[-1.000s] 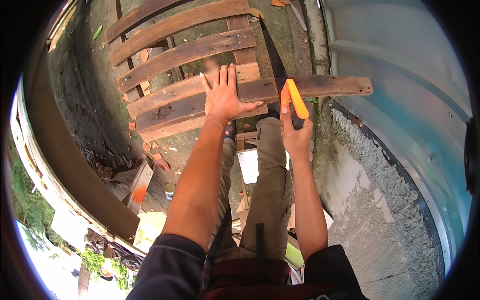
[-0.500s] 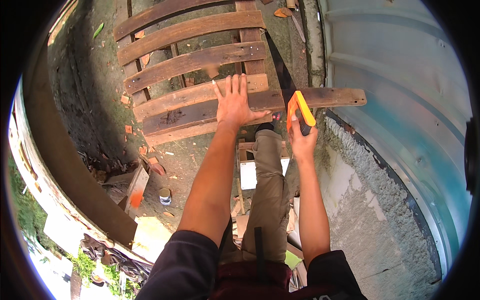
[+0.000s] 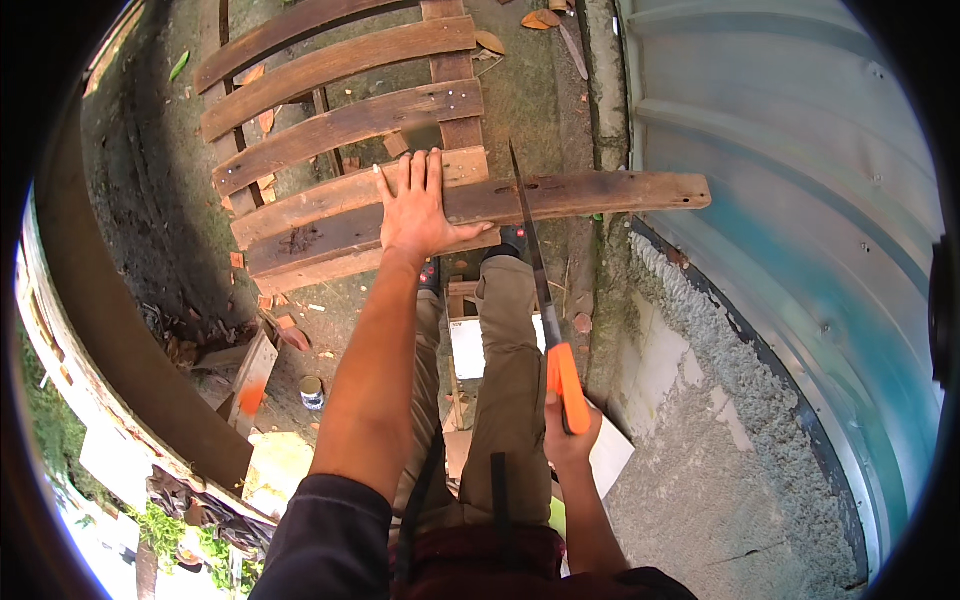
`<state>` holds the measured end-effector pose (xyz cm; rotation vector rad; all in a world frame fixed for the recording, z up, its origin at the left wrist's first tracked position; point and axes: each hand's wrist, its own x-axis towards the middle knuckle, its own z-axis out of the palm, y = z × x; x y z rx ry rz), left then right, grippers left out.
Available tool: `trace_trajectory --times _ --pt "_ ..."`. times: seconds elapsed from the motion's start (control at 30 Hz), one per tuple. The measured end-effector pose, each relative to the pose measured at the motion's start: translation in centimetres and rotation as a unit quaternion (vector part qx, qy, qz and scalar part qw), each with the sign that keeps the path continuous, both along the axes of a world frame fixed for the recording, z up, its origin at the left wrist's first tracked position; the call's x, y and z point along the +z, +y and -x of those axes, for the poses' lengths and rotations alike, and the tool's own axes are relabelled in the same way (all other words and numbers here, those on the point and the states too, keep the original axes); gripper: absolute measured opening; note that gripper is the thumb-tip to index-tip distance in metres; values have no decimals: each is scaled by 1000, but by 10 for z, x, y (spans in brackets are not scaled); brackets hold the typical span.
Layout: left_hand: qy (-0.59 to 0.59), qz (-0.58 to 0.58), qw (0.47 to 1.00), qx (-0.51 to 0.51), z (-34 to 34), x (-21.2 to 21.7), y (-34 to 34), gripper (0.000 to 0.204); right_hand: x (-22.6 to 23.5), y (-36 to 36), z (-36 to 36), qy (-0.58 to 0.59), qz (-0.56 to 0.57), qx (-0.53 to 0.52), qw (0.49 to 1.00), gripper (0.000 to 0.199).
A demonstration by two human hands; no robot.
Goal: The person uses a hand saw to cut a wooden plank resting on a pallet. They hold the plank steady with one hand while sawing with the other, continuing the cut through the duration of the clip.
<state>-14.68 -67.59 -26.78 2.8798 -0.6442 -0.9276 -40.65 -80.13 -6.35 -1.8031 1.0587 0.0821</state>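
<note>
A long dark wooden plank [image 3: 620, 193] lies across the near end of a slatted wooden pallet [image 3: 345, 128], its right end jutting well past the slats. My left hand [image 3: 416, 208] presses down on the plank with the fingers spread forward and the thumb out to the right. In my right hand [image 3: 573, 432] is the orange handle of a handsaw [image 3: 536, 255], drawn back near my right thigh. The saw's narrow dark blade points away from me and crosses the plank just right of the pallet's edge. My fingers partly hide the handle.
Corrugated metal sheeting [image 3: 770, 120] runs along the right, above a rough concrete ledge [image 3: 730, 440]. A small tin can [image 3: 311, 392] stands at the left near a wooden box [image 3: 250, 375]. Wood scraps and dry leaves litter the ground. A white board [image 3: 470, 348] lies between my legs.
My right hand has pulled the handsaw back toward me, so the handle is now much nearer my body. The whole view has shifted a little; my left hand stays on the plank.
</note>
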Motion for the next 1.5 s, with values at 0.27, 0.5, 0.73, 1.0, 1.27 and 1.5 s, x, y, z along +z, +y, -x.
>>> trace_trajectory --times 0.27,0.5,0.73,1.0,1.27,1.5 --pt "-35 -2 999 13 8 -6 1 139 -61 -23 -106 15 -55 45 997 34" --pt "-67 3 998 12 3 -6 -2 139 -66 -24 -87 21 -147 21 989 33" --pt "-28 -27 999 16 9 -2 -1 140 14 -27 20 9 -124 51 991 28" --pt "-28 -24 999 9 4 -10 1 141 -84 -32 -147 -10 -112 12 994 31" --pt "-12 -32 999 18 6 -6 1 145 19 -30 17 18 -68 129 989 22" --pt "-16 -6 1000 10 5 -9 4 144 -83 -26 -123 106 -98 20 989 10"
